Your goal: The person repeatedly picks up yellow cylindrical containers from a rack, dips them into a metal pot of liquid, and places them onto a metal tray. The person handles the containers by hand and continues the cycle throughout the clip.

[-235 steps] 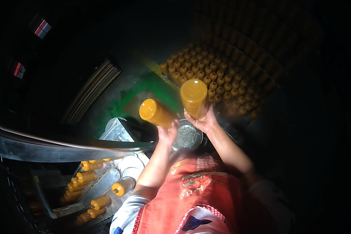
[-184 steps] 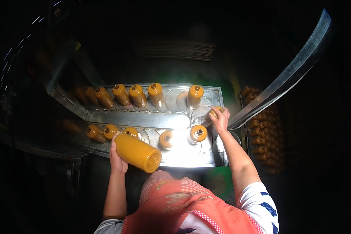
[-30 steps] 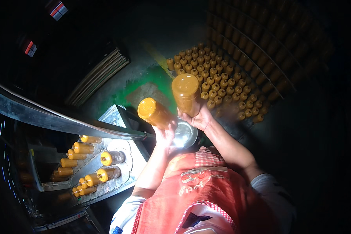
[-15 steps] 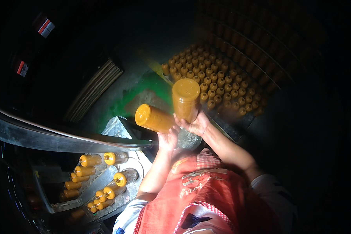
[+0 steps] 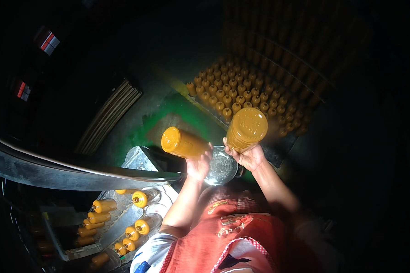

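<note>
My left hand (image 5: 198, 166) is wrapped round the neck end of an orange-yellow bottle (image 5: 187, 144), which leans to the left with its base outward. In my right hand (image 5: 252, 157) a second orange-yellow bottle (image 5: 247, 129) is gripped from below, its round base turned up toward me. The two bottles are apart. My fingers hide their necks. Below and between my hands is a round, shiny metal surface (image 5: 222, 167), perhaps a bowl or a stool top.
Many upright orange-yellow bottles (image 5: 234, 93) stand in close rows ahead. At lower left, several bottles (image 5: 102, 205) lie on a metal machine (image 5: 118, 214). A curved metal band (image 5: 77, 173) reaches in from the left. Beyond it is a stack of thin sheets (image 5: 111, 116).
My right hand has moved right and down with its bottle, away from the left one. The left bottle has shifted slightly. More of the round metal surface shows.
</note>
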Demonstrator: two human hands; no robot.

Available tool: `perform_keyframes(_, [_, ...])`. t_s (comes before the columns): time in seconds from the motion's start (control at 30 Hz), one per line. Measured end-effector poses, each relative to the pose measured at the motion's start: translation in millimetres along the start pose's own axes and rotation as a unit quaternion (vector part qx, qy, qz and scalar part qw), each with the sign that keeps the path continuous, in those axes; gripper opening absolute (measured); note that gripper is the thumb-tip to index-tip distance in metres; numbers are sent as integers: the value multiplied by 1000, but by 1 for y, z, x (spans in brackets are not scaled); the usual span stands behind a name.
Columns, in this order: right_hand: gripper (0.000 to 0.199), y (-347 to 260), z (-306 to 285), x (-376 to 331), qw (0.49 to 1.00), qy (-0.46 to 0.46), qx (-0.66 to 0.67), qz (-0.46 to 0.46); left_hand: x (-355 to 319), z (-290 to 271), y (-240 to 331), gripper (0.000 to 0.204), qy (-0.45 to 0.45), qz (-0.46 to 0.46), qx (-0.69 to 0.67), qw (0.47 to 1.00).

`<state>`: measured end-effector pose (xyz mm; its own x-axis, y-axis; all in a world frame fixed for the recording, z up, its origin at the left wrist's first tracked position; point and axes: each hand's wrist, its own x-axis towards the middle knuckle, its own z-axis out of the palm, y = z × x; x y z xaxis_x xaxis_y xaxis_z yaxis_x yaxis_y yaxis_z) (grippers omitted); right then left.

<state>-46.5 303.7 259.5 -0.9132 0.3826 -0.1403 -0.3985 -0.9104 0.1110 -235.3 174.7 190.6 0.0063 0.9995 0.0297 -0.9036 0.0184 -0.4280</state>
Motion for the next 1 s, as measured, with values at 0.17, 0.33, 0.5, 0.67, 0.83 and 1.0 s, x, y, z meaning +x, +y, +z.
perform_keyframes(0.17, [59,15,-30,-40,998,-51,22,26,-36,-2,-9,59,-41,-7,6,999])
perform_keyframes(0.33, [58,-1,-83,-147,999,-3,34,14,-107,-46,-50,53,-25,100,229,968])
perform_keyframes(0.5, [53,9,-148,-211,994,64,65,60,-228,-70,-104,41,209,267,159,927])
perform_keyframes(0.67, [57,74,-188,-261,975,152,103,122,-386,-81,-148,39,129,391,109,905])
perform_keyframes(0.83, [63,116,-199,-272,960,226,61,156,-483,-59,-152,48,290,560,242,738])
perform_keyframes(1.0, [52,156,-178,-226,958,218,-84,166,-580,16,-59,49,309,669,396,548])
